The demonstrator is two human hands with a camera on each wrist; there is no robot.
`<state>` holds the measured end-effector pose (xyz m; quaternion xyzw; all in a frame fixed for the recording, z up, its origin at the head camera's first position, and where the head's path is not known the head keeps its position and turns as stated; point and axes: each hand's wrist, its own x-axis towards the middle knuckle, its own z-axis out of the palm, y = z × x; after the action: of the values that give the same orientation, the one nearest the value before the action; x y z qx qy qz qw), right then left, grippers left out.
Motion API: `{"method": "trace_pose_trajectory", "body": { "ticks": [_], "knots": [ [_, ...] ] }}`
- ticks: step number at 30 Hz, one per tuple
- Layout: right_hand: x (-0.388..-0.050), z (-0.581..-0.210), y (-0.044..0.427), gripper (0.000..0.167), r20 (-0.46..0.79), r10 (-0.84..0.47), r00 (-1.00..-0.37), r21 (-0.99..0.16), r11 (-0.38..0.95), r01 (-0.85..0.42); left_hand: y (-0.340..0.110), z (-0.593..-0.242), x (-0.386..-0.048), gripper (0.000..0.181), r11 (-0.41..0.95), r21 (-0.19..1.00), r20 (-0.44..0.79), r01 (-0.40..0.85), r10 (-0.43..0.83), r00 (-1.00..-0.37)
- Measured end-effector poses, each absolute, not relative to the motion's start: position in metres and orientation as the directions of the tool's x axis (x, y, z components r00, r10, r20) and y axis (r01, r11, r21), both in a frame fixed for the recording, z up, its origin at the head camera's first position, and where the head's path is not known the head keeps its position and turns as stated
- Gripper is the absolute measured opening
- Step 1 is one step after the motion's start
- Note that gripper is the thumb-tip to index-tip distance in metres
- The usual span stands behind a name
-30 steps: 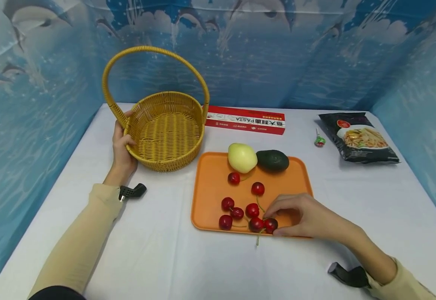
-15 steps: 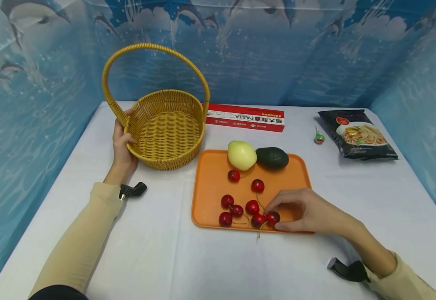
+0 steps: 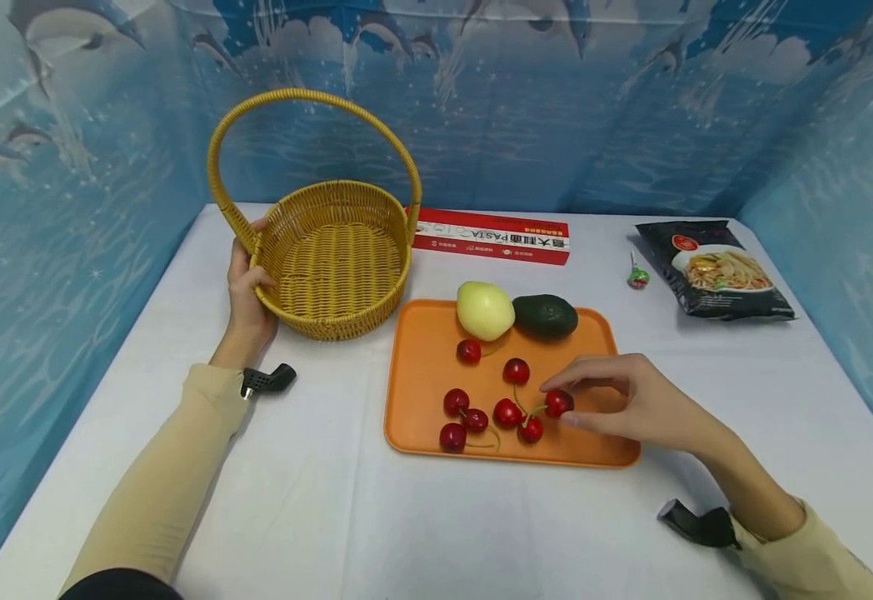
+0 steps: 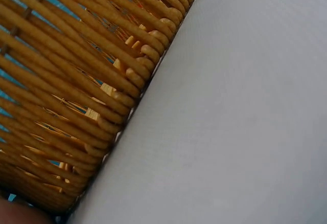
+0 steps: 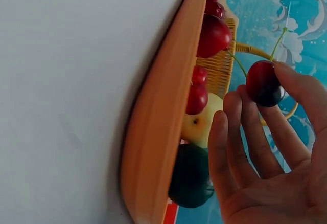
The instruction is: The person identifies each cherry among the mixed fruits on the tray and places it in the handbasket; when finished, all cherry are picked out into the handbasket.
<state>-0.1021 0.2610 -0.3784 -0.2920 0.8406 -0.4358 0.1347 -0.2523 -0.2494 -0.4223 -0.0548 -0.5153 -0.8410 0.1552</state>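
Observation:
My left hand [image 3: 247, 300] grips the left rim of a yellow wicker basket [image 3: 335, 325], whose tall handle arches above it. In the left wrist view the basket's woven side [image 4: 76, 75] stands on the white cloth. Between thumb and fingertips, my right hand [image 3: 642, 404] pinches a dark red cherry [image 5: 264, 83] by its fruit, its green stem free. That cherry is raised over the right part of an orange tray [image 3: 421, 333]. Several other cherries lie on the tray, including one [image 3: 530, 429] just left of the held one. A yellow-green pear-like fruit [image 3: 485, 311] and an avocado [image 3: 545, 317] rest at its back.
Behind the tray lies a red pasta box [image 3: 492, 236]. A small green-wrapped lollipop [image 3: 637, 277] and a black noodle packet [image 3: 721, 271] are at the back right. A dolphin-print curtain [image 3: 496, 125] encloses the table [image 3: 316, 500] at the back and sides.
My right hand has picked up the cherry and moved it up and back from the tray's front edge. The neighbouring cherry has shifted slightly. My left hand keeps its hold on the basket.

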Motion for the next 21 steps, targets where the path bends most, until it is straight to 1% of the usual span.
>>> {"method": "trace_pose_trajectory", "body": {
  "ticks": [7,12,15,21],
  "knots": [
    [-0.114,-0.362,0.253,0.041,0.093,-0.551,-0.829,-0.761,0.498,-0.416,-0.249,-0.422,-0.253,0.079,-0.429,0.847,0.248,0.314,-0.203,-0.947],
    [-0.129,-0.349,0.241,0.039,0.1,-0.513,-0.853,-0.744,0.531,-0.406,-0.248,-0.423,-0.253,0.08,-0.429,0.848,0.245,0.311,-0.203,-0.948],
    [-0.142,-0.341,0.23,0.036,0.107,-0.506,-0.856,-0.725,0.549,-0.416,-0.248,-0.423,-0.253,0.08,-0.428,0.848,0.245,0.311,-0.202,-0.948],
    [-0.169,-0.327,0.198,0.034,0.135,-0.522,-0.842,-0.738,0.514,-0.437,-0.25,-0.423,-0.253,0.08,-0.425,0.848,0.248,0.315,-0.207,-0.946]
  ]
}}
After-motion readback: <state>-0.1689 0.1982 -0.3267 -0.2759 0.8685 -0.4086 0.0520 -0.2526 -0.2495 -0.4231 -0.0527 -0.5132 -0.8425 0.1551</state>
